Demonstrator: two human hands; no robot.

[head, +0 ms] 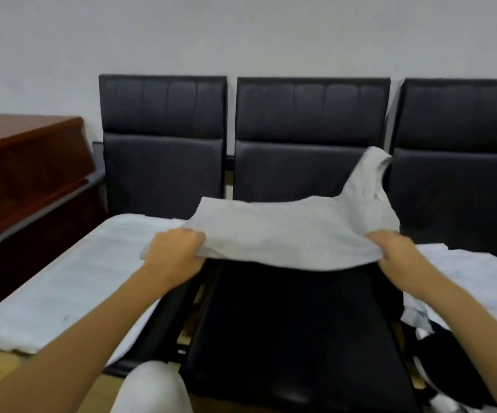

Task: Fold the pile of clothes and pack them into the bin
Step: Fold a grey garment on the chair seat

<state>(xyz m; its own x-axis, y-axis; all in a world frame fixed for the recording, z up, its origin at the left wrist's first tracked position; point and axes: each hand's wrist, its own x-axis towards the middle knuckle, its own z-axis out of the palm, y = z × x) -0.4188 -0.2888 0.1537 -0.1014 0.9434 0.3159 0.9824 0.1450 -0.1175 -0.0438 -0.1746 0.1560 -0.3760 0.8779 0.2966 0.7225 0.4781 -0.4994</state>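
Observation:
A light grey garment is held stretched in the air above the middle black seat. My left hand grips its near left edge and my right hand grips its near right edge. One part of the garment sticks up at the far right against the seat back. A pile of white and black clothes lies on the right seat. A flat white folded cloth covers the left seat. No bin is in view.
Three joined black chairs stand against a white wall. A reddish-brown wooden desk is at the left. My knee in light trousers shows at the bottom edge.

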